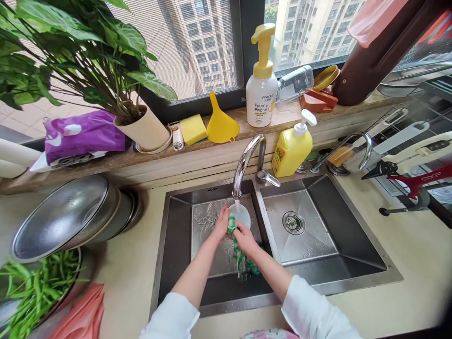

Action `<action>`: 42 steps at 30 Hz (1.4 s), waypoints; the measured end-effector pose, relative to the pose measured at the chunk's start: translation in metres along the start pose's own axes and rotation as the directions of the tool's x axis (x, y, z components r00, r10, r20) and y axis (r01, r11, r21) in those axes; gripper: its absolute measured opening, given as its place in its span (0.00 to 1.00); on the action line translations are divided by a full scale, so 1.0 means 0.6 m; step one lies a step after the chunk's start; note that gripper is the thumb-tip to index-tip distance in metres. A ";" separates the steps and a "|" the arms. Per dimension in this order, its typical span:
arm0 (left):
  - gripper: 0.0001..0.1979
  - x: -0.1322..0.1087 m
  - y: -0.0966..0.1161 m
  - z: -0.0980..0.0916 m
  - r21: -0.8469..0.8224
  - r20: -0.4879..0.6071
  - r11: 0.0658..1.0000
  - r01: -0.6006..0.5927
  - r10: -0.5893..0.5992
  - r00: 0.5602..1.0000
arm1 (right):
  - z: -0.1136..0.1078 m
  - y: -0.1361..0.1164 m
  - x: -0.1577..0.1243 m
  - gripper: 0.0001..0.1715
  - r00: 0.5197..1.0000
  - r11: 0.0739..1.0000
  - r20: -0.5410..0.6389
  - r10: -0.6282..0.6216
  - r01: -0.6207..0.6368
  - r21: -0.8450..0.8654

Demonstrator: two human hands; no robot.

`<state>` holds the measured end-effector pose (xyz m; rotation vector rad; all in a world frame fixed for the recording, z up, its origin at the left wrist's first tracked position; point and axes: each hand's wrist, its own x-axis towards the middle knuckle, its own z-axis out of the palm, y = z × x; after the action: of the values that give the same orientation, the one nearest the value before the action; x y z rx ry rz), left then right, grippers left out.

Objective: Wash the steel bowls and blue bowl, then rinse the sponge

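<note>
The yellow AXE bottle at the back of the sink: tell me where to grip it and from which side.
I'd grip the yellow AXE bottle around its broad body, below the narrow white pump. Come from the front, over the right basin, since the tap stands to its left and the window ledge lies behind. The right hand seems better placed, but holds the green-and-white cloth.

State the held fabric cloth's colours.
Green and white fabric cloth, showing best in the head view.
</note>
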<state>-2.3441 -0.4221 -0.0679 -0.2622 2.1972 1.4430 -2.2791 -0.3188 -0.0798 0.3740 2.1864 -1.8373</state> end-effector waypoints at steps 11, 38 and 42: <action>0.25 -0.020 -0.036 -0.036 -0.447 -0.054 0.869 0.211 -0.262 0.964 | -0.023 0.050 -0.002 0.21 0.935 0.942 -0.244 0.256 -0.185 0.281; 0.14 0.042 -0.191 0.041 0.330 0.100 0.941 -0.078 0.047 0.994 | -0.046 0.096 0.071 0.24 0.909 0.967 -0.375 0.182 -0.234 -0.098; 0.14 0.047 -0.212 0.061 0.400 0.221 0.911 -0.105 0.016 0.975 | -0.039 0.104 0.037 0.14 0.902 0.946 -0.385 0.196 -0.277 -0.169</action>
<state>-2.3045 -0.4397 -0.1958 0.1043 2.2760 0.9511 -2.2780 -0.2845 -0.1413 0.9546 2.4168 -1.4675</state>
